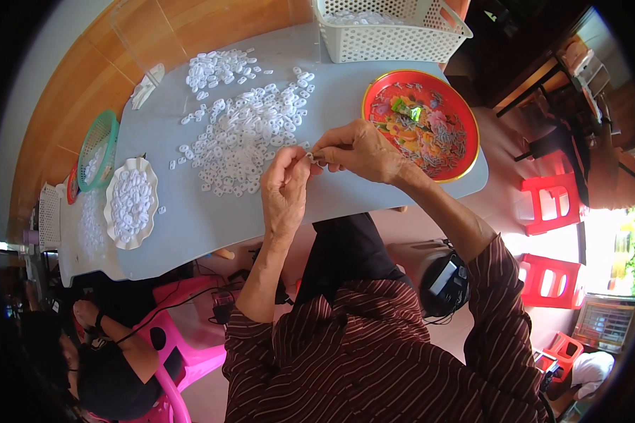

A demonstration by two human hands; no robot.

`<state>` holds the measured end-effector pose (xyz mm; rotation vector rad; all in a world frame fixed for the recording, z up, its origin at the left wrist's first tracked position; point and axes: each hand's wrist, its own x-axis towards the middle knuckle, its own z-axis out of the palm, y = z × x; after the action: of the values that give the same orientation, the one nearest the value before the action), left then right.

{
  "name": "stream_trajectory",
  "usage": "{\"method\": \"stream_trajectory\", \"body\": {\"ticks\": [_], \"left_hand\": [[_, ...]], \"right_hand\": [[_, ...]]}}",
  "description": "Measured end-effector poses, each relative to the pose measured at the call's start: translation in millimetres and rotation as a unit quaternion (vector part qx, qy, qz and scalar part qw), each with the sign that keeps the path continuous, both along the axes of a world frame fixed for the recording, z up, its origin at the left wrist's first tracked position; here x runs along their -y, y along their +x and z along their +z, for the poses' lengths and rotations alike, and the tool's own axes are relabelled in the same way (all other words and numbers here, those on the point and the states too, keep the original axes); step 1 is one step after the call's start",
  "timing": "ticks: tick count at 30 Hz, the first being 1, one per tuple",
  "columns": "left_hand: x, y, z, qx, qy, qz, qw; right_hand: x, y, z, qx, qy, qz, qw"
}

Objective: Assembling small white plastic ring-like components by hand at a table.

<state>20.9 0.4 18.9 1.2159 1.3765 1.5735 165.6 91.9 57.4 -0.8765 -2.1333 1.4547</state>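
Observation:
My left hand (pixel 285 187) pinches a small white plastic piece (pixel 310 156) between thumb and fingertips, above the near edge of the grey-blue table (pixel 190 229). My right hand (pixel 363 152) meets it from the right, its fingers closed at the same piece; whatever it grips is too small to make out. Just beyond my left hand spreads a loose heap of similar white pieces (pixel 243 134), each with small dark holes. To the right of my right hand sits a round red tray (pixel 367 106) with a gold rim and flower print, holding many small grey metal parts (pixel 441 130).
A white perforated basket (pixel 395 46) with white pieces stands at the back. At the left are a scalloped white dish (pixel 148 233) of white pieces and a green basket (pixel 86 158). Another person (pixel 120 366) sits lower left by a pink chair (pixel 180 345). Red stools (pixel 552 201) stand right.

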Motion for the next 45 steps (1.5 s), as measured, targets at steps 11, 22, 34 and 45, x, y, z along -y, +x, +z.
{"method": "stream_trajectory", "body": {"ticks": [11, 22, 34, 45], "left_hand": [[5.7, 12.5, 1.1, 0.093, -0.033, -0.026, 0.995], [7.4, 13.3, -8.1, -0.019, -0.018, -0.023, 0.999], [9.0, 12.9, -11.9, -0.024, -0.009, -0.042, 0.999], [9.8, 10.8, -13.3, -0.049, -0.010, -0.043, 0.998]], "right_hand": [[13.3, 14.3, -1.4, -0.038, 0.163, -0.047, 0.985], [-58.5, 148.2, 8.0, 0.233, 0.336, -0.121, 0.905], [-68.9, 143.3, 6.7, 0.408, 0.373, -0.084, 0.829], [-74.0, 146.5, 1.7, 0.257, 0.284, -0.176, 0.907]]}}
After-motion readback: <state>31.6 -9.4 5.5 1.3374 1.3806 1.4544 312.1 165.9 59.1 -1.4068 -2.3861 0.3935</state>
